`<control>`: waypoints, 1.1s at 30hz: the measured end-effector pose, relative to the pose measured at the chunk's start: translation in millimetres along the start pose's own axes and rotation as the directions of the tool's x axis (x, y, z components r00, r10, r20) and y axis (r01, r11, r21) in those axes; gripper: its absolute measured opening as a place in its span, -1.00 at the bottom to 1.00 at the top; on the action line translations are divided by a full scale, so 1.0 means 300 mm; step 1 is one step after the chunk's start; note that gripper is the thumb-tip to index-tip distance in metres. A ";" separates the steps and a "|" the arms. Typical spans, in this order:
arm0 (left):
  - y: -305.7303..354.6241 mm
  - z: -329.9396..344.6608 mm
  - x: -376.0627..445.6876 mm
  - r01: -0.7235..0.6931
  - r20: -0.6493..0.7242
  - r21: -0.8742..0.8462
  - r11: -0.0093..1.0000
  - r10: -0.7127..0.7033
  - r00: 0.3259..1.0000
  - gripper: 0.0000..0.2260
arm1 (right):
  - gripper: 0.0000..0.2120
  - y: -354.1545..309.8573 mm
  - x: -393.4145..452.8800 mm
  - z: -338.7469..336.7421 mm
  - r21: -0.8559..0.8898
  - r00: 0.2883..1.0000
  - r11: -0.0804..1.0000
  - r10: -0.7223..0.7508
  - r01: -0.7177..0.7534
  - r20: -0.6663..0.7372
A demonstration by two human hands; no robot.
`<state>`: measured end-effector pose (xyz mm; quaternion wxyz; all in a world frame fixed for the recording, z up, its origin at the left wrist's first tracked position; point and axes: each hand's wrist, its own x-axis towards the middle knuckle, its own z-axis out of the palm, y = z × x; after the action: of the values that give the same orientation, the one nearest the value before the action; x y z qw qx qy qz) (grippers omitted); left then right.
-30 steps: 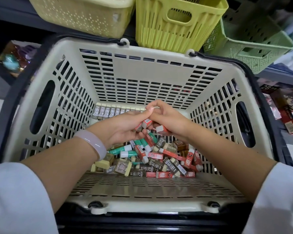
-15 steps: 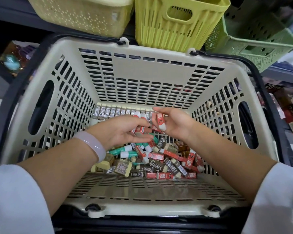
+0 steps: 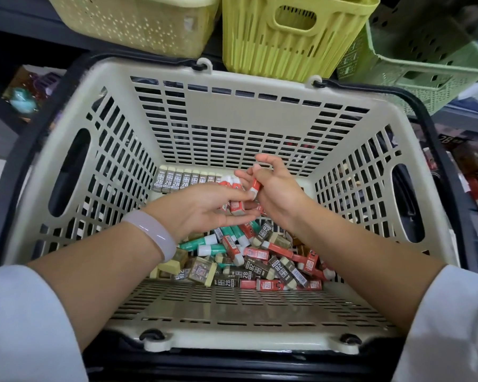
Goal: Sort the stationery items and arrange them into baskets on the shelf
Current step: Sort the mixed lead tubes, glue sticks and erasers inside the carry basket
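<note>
Both hands are working inside the beige shopping basket (image 3: 232,111), above a loose pile of erasers (image 3: 260,257) in red, green and brown sleeves. The left hand (image 3: 204,210) is cupping several red-sleeved erasers (image 3: 236,208) in curled fingers; the right hand (image 3: 276,188) is pinching one red eraser (image 3: 255,186) just beside them. A row of brown 2B erasers (image 3: 185,181) is standing sorted along the far wall. Judged early: most stock is lying unsorted, and the yellow shelf baskets (image 3: 287,37) are showing no contents from here
</note>
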<state>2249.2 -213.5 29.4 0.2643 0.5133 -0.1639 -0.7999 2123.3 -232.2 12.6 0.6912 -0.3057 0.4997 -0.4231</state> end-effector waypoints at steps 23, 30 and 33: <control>0.015 -0.069 0.047 -0.228 -0.337 0.112 0.967 0.252 0.907 -0.86 | -0.78 0.019 0.077 -0.310 -0.748 0.880 0.589 -0.125 -0.306 -0.458; 0.009 -0.062 0.042 -0.159 -0.251 0.118 0.980 0.184 0.950 -0.77 | -0.81 0.077 0.143 -0.311 -0.679 0.862 0.646 -0.063 -0.348 -0.502; 0.010 -0.061 0.042 -0.150 -0.241 0.109 0.983 0.173 0.955 -0.72 | -0.83 0.078 0.139 -0.331 -0.677 0.879 0.638 -0.002 -0.365 -0.476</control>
<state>2262.4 -223.1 14.1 0.3241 0.6058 -0.2064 -0.6967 2041.6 -258.6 -56.3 0.4130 -0.4073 0.7984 -0.1615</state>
